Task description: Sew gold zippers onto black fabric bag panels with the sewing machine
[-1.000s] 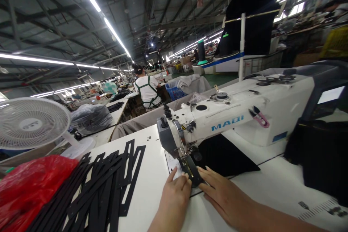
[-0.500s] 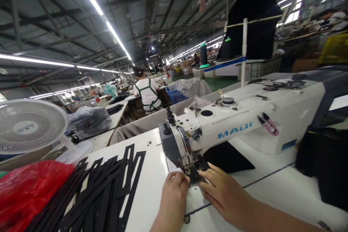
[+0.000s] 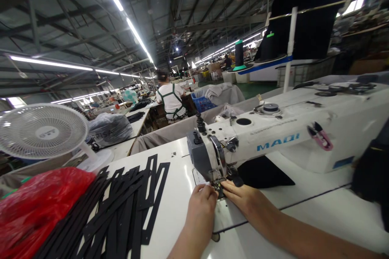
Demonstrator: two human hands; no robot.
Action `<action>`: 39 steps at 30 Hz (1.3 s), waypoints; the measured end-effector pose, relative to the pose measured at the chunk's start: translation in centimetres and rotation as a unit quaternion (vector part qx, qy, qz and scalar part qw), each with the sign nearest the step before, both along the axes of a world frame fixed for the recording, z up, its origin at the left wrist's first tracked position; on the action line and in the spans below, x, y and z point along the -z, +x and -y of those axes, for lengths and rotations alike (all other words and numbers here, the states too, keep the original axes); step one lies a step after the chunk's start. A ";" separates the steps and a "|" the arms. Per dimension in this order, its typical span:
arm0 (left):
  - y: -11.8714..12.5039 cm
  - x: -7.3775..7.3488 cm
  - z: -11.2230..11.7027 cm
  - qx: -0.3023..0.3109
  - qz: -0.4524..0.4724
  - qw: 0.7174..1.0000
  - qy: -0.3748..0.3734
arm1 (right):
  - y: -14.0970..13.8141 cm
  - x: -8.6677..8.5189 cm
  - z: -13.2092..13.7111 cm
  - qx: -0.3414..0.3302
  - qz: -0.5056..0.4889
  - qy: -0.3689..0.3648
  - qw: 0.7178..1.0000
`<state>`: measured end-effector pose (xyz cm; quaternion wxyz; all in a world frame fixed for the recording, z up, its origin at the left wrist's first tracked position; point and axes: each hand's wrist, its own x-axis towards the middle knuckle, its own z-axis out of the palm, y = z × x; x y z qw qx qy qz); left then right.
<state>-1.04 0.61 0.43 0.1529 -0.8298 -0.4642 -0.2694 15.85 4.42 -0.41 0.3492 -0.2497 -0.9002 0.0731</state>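
Observation:
A white sewing machine marked MAQI stands on the white table. My left hand is at the front left of its presser foot, with fingers curled and pressed together; whatever is in them is too small and covered to make out. My right hand lies just right of the foot, its fingers stretched out flat towards the needle. Behind that hand, a black fabric piece lies beneath the machine arm. The fingers partly hide the spot under the needle.
Black slotted strips are piled on the left, beside a red plastic bag. A white fan stands behind them. Pink thread snips sit on the machine body. Thread cones stand at the back, and a person sits further off.
The view has shifted, so the machine and table appear further right. My right hand has its fingers flatter and closer to the presser foot. My left hand stays by the foot.

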 end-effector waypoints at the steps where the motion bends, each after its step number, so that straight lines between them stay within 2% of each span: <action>1: 0.0 0.0 0.0 -0.001 0.001 1.000 -0.001 | 0.0 -0.2 0.1 0.000 -0.005 -0.006 1.000; 6: -0.1 0.1 0.0 0.008 0.008 1.000 0.004 | 0.3 -0.7 0.3 0.000 -0.006 0.008 1.000; 10: -0.2 0.3 -0.1 0.030 0.047 0.998 -0.003 | 0.6 -0.8 0.0 -0.004 0.008 0.016 1.000; 12: -0.1 0.8 -0.3 0.036 0.067 0.997 -0.003 | 0.6 -0.9 0.0 -0.008 0.010 0.026 1.000; 16: 0.1 2.6 -1.3 0.032 0.132 0.988 0.068 | 0.4 -1.4 0.3 -0.011 -0.012 0.009 1.000; 18: 0.1 3.0 -1.5 0.025 0.144 0.985 0.090 | 0.3 -1.8 0.6 -0.011 -0.021 -0.003 1.000; 20: 0.1 2.7 -1.3 0.021 0.115 0.990 0.078 | 0.2 -2.1 0.8 -0.006 -0.020 -0.007 1.000; 23: -0.1 1.5 -0.6 0.022 0.055 0.998 0.036 | 0.3 -2.4 1.0 0.002 -0.013 0.001 1.000; 26: -0.3 0.6 -0.1 0.022 0.036 0.999 0.022 | 0.4 -2.3 0.9 0.003 0.004 0.007 1.000; 35: 0.0 0.1 0.1 0.024 0.024 0.999 0.017 | -0.4 -0.2 0.6 0.025 0.039 -0.017 0.999; 38: 0.0 -0.2 0.2 0.015 0.032 0.999 0.033 | 1.1 -1.1 -0.3 0.000 0.092 -0.013 0.996; 39: -0.1 -0.3 0.2 0.016 0.036 0.998 0.041 | 1.9 -1.6 -0.8 0.010 0.128 -0.009 0.992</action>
